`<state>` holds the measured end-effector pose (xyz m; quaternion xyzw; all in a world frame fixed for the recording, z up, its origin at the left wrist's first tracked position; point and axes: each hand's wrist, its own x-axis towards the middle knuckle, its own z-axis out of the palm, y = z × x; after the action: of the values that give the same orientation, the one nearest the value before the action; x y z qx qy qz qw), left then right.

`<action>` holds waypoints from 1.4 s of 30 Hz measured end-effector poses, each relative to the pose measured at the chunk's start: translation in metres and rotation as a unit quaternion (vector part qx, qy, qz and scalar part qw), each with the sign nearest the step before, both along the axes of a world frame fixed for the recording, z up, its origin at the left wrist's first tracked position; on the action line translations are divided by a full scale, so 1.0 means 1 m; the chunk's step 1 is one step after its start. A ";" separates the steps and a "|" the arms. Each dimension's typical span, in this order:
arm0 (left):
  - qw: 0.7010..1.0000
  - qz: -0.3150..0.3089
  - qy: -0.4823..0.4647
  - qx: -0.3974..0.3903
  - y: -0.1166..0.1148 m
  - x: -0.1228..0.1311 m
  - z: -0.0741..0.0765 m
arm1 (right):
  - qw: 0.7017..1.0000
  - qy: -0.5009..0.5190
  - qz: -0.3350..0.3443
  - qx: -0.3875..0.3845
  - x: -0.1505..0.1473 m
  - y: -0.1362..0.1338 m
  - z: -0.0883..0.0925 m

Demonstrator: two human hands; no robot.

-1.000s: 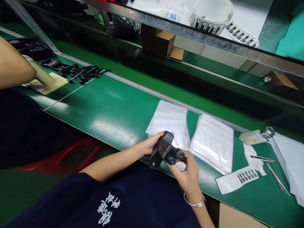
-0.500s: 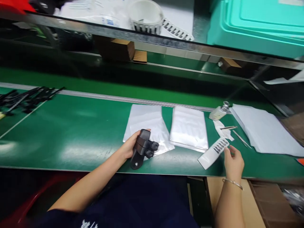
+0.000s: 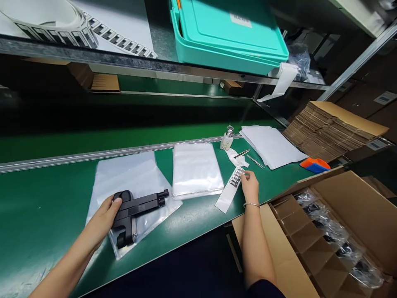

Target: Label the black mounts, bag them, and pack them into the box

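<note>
My left hand (image 3: 107, 213) is wrapped round a black plastic bracket-like device (image 3: 136, 209) with a long arm and two small knobs at its end. It is held above loose clear plastic bags (image 3: 130, 165). At the right, my right hand (image 3: 250, 186), a bangle on its wrist, has its fingertips pinched at the upper end of a white label strip (image 3: 229, 192) with several black-and-white labels. The strip lies on the green table. Whether a label is lifted between the fingertips is hard to see. A neat stack of clear bags (image 3: 197, 169) lies between the hands.
Behind the strip stand a small bottle (image 3: 227, 140), a white wipe (image 3: 235, 158) and tweezers (image 3: 256, 161). White sheets (image 3: 273, 145) lie to the right. An open carton (image 3: 350, 194) with bagged parts is at the lower right. Overhead, a shelf holds a teal box (image 3: 229, 37) and a label roll (image 3: 58, 29).
The view has swung to the right, bringing the open carton into sight. My left hand has turned the black device so its arm with the knobs points right. My right hand stays at the label strip.
</note>
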<state>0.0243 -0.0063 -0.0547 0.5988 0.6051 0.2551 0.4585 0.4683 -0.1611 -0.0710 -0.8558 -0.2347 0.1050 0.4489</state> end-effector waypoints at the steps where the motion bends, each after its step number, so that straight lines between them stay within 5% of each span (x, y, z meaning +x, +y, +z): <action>1: 0.998 0.001 0.049 0.028 -0.001 -0.001 0.004 | 1.000 0.015 0.007 0.001 -0.006 -0.010 0.002; 5: 0.984 -0.031 0.138 0.110 -0.014 0.014 0.025 | 0.993 0.103 0.057 0.012 -0.043 -0.041 0.000; 8: 0.979 -0.170 0.050 0.099 -0.030 0.054 0.038 | 0.985 0.146 0.061 0.062 -0.070 -0.039 -0.011; 11: 0.937 -0.338 -0.003 0.090 -0.044 0.110 0.040 | 0.978 0.156 0.035 0.131 -0.084 -0.027 -0.017; 13: 0.917 -0.393 -0.041 0.059 -0.050 0.144 0.036 | 0.971 0.154 0.026 0.179 -0.089 -0.025 -0.018; 17: 0.896 -0.410 -0.164 -0.044 -0.054 0.194 0.016 | 0.944 0.171 0.089 0.267 -0.104 -0.040 -0.018; 22: 0.866 -0.390 -0.277 -0.141 -0.058 0.223 -0.006 | 0.942 0.174 0.167 0.234 -0.121 -0.058 -0.024; 28: 0.890 -0.394 -0.219 -0.072 -0.066 0.227 -0.006 | 0.974 0.024 0.120 0.189 -0.109 -0.051 -0.018; 34: 0.874 -0.454 -0.171 0.009 -0.067 0.225 0.002 | 0.974 0.082 0.130 0.168 -0.106 -0.044 -0.019; 42: 0.894 -0.415 -0.168 0.013 -0.071 0.227 -0.001 | 0.973 -0.078 0.108 0.186 -0.114 -0.043 -0.018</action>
<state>0.2511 -0.0769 -0.0557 0.7498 0.2122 0.1464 0.6094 0.3538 -0.2041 -0.0890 -0.7325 -0.3755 0.0401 0.5664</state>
